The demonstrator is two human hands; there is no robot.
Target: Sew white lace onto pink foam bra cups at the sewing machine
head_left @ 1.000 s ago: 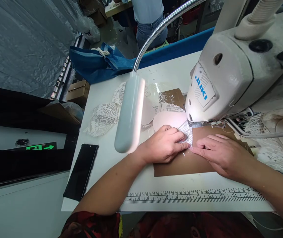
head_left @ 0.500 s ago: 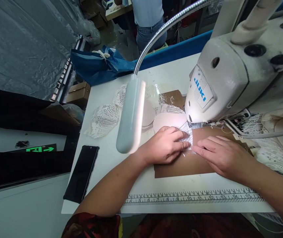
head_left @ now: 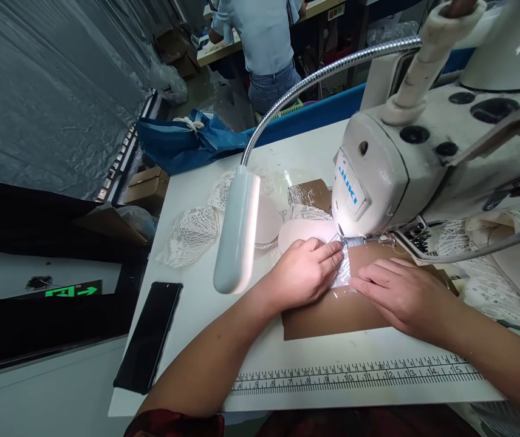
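A piece of white lace lies under the needle area of the sewing machine, joined to or against a pale moulded cup. My left hand presses its bent fingers on the lace, close to the presser foot. At the lower right edge of the lace, my right hand has thumb and forefinger together, seeming to pinch that edge. Both hands rest over a brown sheet on the machine table. The needle itself is hidden behind the machine head.
A lamp on a bendy metal neck hangs left of my hands. Lace pieces and a black phone lie on the left. A printed ruler runs along the front edge. More lace cups are at right. A person sits beyond.
The view has shifted, so the machine appears further left and lower. My left fingers have slid up the lace towards the presser foot. My right hand stays at the lace's edge.
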